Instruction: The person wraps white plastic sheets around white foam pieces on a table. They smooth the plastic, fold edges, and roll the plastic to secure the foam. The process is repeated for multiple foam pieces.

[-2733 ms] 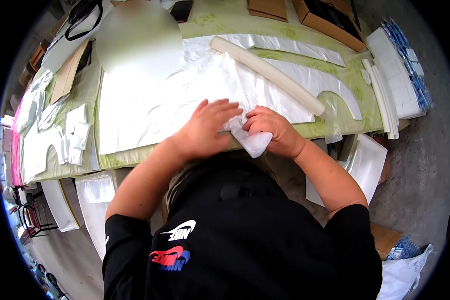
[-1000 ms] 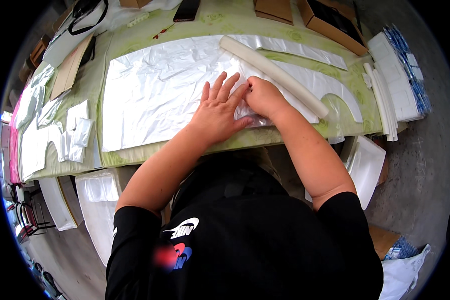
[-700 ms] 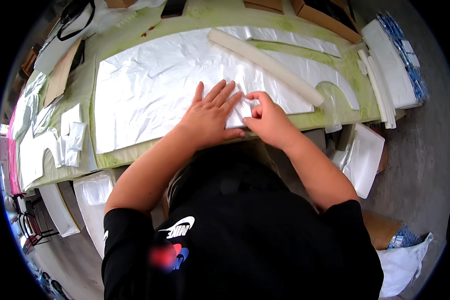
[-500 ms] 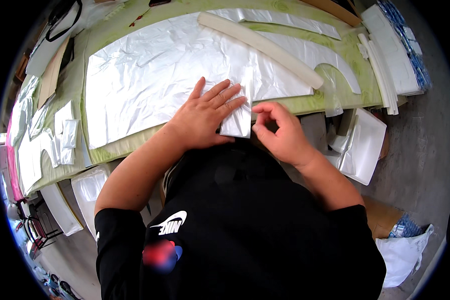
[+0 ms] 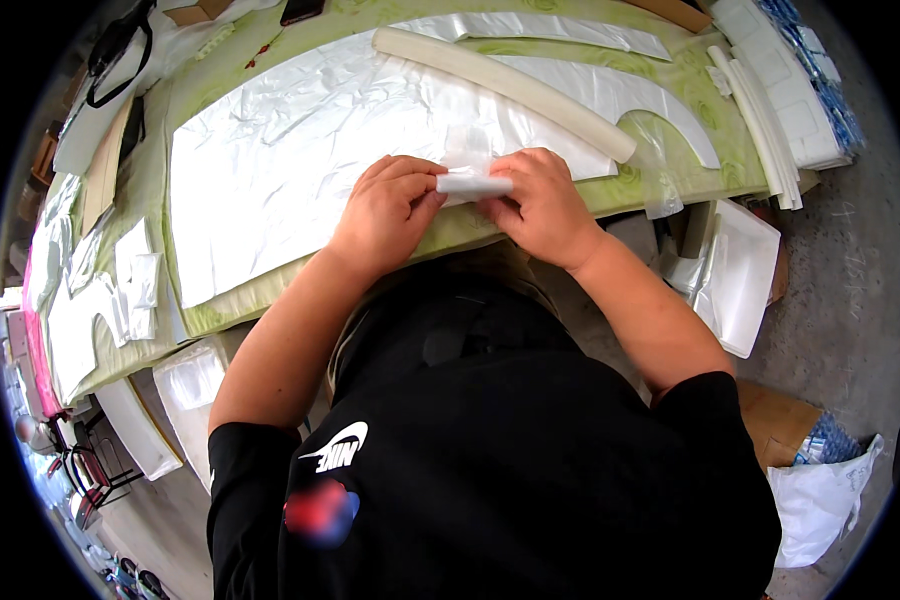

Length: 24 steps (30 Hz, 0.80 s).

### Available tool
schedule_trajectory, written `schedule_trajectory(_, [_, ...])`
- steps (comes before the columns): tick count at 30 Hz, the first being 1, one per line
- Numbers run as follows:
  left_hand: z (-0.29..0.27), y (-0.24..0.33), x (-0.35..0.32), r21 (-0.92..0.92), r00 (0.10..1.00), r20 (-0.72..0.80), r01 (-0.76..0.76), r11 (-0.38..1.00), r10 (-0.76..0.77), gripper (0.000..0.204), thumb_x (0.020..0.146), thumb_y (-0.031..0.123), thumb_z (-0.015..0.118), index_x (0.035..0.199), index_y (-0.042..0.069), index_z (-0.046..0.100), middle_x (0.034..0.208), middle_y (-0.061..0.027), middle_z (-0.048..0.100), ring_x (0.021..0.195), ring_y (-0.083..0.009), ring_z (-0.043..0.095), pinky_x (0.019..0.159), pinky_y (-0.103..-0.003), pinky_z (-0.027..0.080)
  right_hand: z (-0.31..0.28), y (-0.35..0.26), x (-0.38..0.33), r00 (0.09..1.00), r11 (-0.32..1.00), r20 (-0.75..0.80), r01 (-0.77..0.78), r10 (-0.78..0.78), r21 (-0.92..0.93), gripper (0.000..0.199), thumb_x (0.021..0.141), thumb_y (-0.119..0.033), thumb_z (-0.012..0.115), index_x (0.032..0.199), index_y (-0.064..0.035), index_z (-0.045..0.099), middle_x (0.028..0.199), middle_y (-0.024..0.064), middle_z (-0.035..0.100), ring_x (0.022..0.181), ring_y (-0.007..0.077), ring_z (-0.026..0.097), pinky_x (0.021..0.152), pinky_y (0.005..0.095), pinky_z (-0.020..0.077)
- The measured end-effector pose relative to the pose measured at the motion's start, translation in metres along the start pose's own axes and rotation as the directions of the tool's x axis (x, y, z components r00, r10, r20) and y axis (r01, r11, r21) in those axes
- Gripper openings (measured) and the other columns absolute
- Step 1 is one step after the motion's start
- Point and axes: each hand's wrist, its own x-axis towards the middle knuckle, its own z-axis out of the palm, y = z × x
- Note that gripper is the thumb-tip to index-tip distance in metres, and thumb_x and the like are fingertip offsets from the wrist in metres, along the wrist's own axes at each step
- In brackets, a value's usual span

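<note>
Head view: the left hand (image 5: 385,205) and right hand (image 5: 540,200) both pinch a small folded white plastic piece (image 5: 473,184) between them, at the near edge of the green patterned table (image 5: 450,228). At 12 o'clock from the hands lies a large crinkled white plastic sheet (image 5: 300,140). A long cream foam strip (image 5: 505,88) runs at 1 o'clock. Stacked white panels (image 5: 790,90) sit at 2 o'clock.

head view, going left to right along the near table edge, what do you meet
white cut pieces → left hand → small folded white piece → right hand → clear plastic scrap → stacked white strips
</note>
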Motion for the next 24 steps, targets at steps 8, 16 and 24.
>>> schedule_trajectory(8, [0.011, 0.009, 0.007, 0.271, 0.982, -0.164, 0.137, 0.953, -0.095, 0.014, 0.089, 0.02, 0.069, 0.088, 0.006, 0.071, 0.109, -0.0078, 0.067, 0.107, -0.033, 0.059, 0.097, -0.045, 0.044, 0.017, -0.012, 0.01, 0.981, 0.948, -0.097, -0.19, 0.17, -0.256, 0.021, 0.088, -0.027, 0.071, 0.076, -0.0096, 0.069, 0.09, 0.0059, 0.063, 0.093, 0.0296, 0.056, 0.087, 0.0439, 0.0424])
schedule_trajectory(16, [0.015, 0.002, 0.009, 0.353, 0.99, -0.129, 0.103, 0.93, -0.061, 0.042, 0.087, 0.025, 0.069, 0.128, 0.016, 0.062, 0.14, -0.0075, 0.056, 0.129, -0.0342, 0.051, 0.108, -0.053, 0.038, 0.011, -0.018, 0.013, 0.965, 0.932, -0.013, -0.256, 0.262, -0.258, 0.021, 0.084, -0.028, 0.071, 0.073, -0.0103, 0.069, 0.09, 0.0056, 0.063, 0.097, 0.0288, 0.057, 0.089, 0.0447, 0.0416])
schedule_trajectory(24, [0.017, 0.016, 0.013, 0.525, 0.987, 0.138, 0.002, 0.851, -0.087, 0.064, 0.098, 0.05, 0.055, 0.155, 0.023, 0.045, 0.165, -0.0123, 0.034, 0.154, -0.0344, 0.026, 0.123, -0.064, 0.017, 0.005, -0.014, 0.018, 0.937, 0.932, -0.002, -0.347, 0.349, -0.102, 0.037, 0.079, -0.028, 0.074, 0.113, -0.0132, 0.069, 0.098, 0.0066, 0.067, 0.096, 0.0303, 0.06, 0.09, 0.0456, 0.044])
